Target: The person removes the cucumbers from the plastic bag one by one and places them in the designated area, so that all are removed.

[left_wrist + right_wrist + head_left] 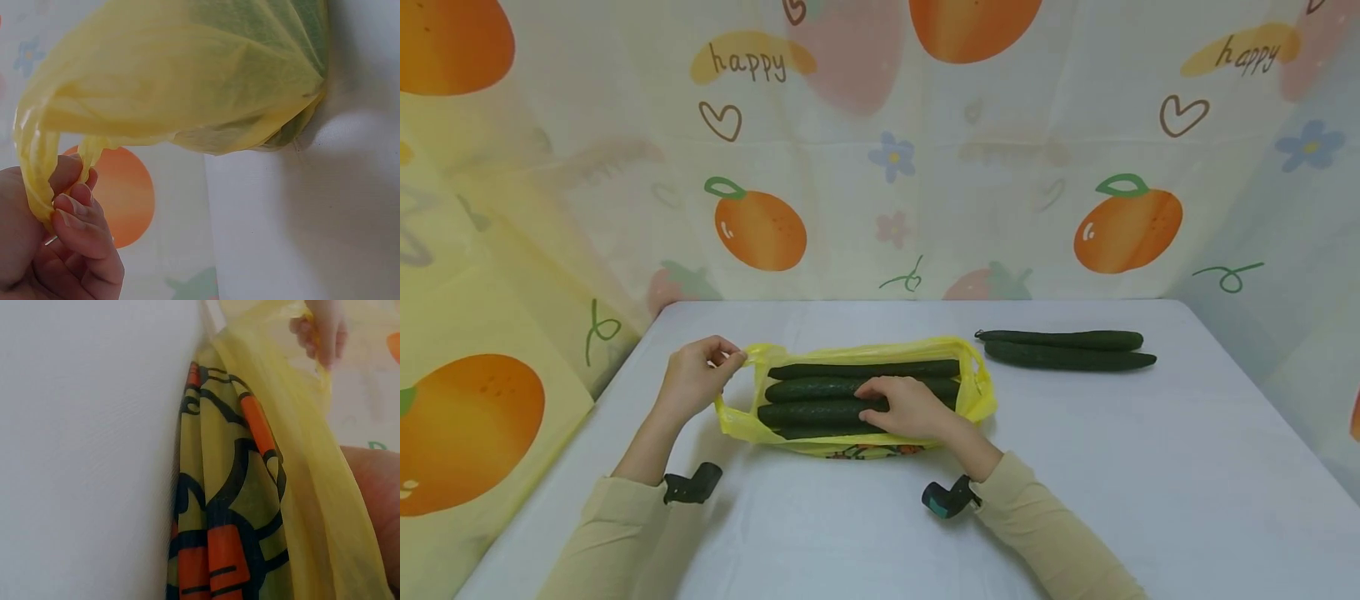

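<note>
A yellow plastic bag (752, 427) lies on its side on the table, its opening facing up. Several dark green cucumbers (812, 412) lie side by side inside it. At the bag's left end my left hand (696, 377) pinches the handle loop (39, 181) between thumb and fingers, which draws that end of the bag up. My right hand (917, 408) is inside the opening, over the cucumbers, with thumb and index finger spread apart. Whether its fingertips touch a cucumber I cannot tell. In the right wrist view the bag's printed side (234, 487) hides most of this hand.
Two more cucumbers (1067, 360) lie together at the table's back right, beyond the bag's right end. The white table (820, 533) meets a fruit-patterned cloth (850, 225) at the back. A small black camera sits on each wrist.
</note>
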The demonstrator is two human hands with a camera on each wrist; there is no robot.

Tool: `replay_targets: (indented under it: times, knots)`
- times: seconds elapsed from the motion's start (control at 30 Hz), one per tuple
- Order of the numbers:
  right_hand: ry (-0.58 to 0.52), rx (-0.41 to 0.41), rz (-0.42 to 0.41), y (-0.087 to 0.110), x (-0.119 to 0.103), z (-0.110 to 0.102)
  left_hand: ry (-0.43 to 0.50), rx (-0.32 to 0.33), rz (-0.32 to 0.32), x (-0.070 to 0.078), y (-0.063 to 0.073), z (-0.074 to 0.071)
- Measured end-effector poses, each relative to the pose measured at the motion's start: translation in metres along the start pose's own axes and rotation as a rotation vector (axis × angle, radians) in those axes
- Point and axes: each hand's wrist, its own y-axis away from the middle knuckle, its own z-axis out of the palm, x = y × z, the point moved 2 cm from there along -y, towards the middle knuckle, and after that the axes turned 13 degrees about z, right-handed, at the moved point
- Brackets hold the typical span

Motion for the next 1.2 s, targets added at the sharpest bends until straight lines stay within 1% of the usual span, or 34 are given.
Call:
replay_targets:
  times: [0.13,0.37,0.6,0.7,0.87,1.0,1.2]
  knots:
    - [0.006,0.015,0.022,0.000,-0.001,0.000,0.000,-0.003,-0.005,0.000,0.001,0.000]
    - [0.015,0.027,0.018,-0.001,-0.003,0.002,-0.004,-0.007,-0.017,0.000,0.001,0.000]
    - [0.125,0.026,0.022,-0.003,-0.005,0.010,-0.004,0.001,-0.008,0.000,0.001,0.000]
    - [0.162,0.045,0.009,-0.003,-0.007,0.011,-0.001,0.000,-0.008,0.001,0.001,0.000]
    - [0.194,0.076,-0.017,-0.001,-0.009,0.010,0.001,-0.007,-0.017,0.001,0.001,-0.001]
    - [0.205,0.069,-0.012,0.000,-0.010,0.009,0.006,-0.010,-0.025,0.001,0.001,0.000]
    - [0.201,0.026,0.020,0.004,-0.012,0.008,0.005,-0.019,-0.034,-0.001,-0.001,0.003]
